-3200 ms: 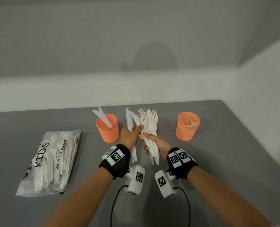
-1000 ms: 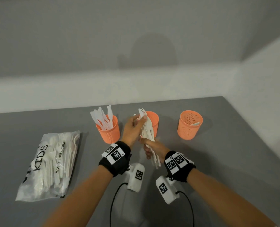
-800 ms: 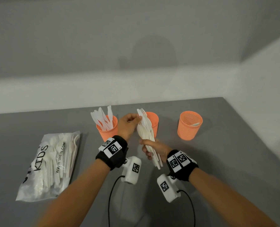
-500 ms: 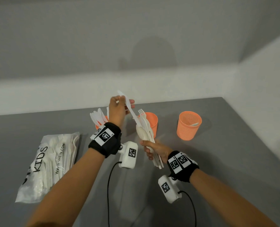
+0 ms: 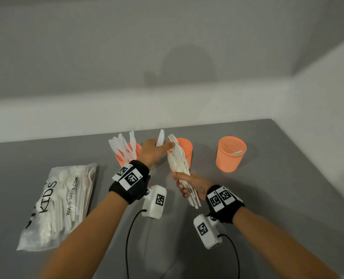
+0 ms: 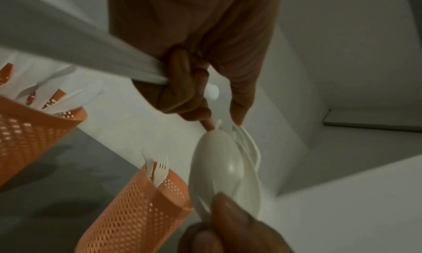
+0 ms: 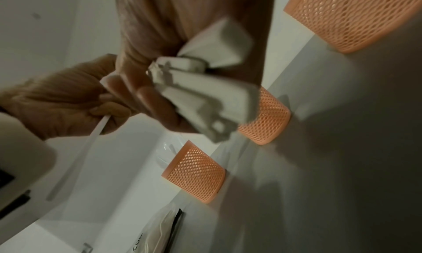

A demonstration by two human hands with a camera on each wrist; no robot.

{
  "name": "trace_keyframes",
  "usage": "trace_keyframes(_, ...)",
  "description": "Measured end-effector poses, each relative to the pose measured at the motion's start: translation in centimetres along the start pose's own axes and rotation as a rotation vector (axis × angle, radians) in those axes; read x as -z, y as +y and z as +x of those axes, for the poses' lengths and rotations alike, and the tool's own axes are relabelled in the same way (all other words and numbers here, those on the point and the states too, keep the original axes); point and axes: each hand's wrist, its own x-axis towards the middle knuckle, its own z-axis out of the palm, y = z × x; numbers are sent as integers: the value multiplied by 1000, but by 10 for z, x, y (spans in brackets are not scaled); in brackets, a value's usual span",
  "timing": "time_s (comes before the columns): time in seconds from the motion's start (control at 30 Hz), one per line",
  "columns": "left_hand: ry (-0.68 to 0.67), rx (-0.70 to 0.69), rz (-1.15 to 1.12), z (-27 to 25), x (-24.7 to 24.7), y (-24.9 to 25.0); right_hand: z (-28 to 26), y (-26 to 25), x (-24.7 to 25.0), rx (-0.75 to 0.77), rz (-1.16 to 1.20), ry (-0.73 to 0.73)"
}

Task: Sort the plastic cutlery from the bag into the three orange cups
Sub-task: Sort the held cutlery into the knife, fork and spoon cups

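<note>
My right hand [image 5: 184, 186] grips a bundle of white forks and spoons [image 5: 178, 162] by the handles, upright in front of the middle orange cup [image 5: 184, 150]. My left hand [image 5: 163, 147] holds a white knife [image 5: 160, 137] blade up, and its fingertips [image 6: 209, 125] touch the top of the bundle beside a spoon bowl [image 6: 217, 163]. The left orange cup [image 5: 119, 158] holds several knives [image 5: 122, 146]. Forks [image 6: 161, 170] stand in the middle cup [image 6: 141, 211]. The right orange cup [image 5: 230, 156] holds a spoon [image 5: 237, 152]. The handle ends [image 7: 205, 98] show in the right wrist view.
The clear plastic bag [image 5: 60, 202] with more white cutlery lies flat on the grey table [image 5: 267, 198] at the left. White walls close the back and right sides. Black cables [image 5: 128, 238] hang from the wrist cameras over the near table.
My left hand, raised half a second ago with the knife drawn out of the bundle, has come back down to the bundle's top, still holding the knife. The right hand has barely moved.
</note>
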Motion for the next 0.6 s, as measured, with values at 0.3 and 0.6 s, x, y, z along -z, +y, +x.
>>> trace_keyframes(0.3,75,-60,71,9,-9,-8,-5,1,2,-41,10,-24)
trace_keyframes(0.6,126,-78,16,8,-15,-18,-6,-4,3,-11,57,-58)
